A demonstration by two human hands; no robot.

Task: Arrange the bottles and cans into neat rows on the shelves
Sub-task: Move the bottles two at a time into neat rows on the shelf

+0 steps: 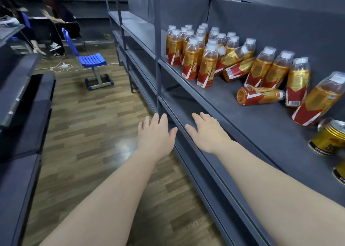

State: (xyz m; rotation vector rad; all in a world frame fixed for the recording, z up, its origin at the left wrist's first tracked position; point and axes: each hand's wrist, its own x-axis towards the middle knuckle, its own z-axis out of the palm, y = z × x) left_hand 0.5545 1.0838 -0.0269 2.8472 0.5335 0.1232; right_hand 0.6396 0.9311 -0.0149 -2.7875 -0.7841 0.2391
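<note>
The left hand (155, 135) and right hand (207, 133) are hovering before the shelf (242, 126) edge, fingers (155, 119) straight, together, holding nothing. Bottles (191, 57) are crowding the shelf, several leaning; a careless reach is risking toppling neighbours or rolling the 1 fallen bottle (259, 95) off the front.

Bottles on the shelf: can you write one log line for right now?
left hand: open, empty | right hand: open, empty | bottles: some upright, some toppled | cans: right of bottles

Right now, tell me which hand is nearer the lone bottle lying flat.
Right. The right hand is by the shelf edge, below-left of the lone bottle; the left hand is farther left, over the floor.
</note>
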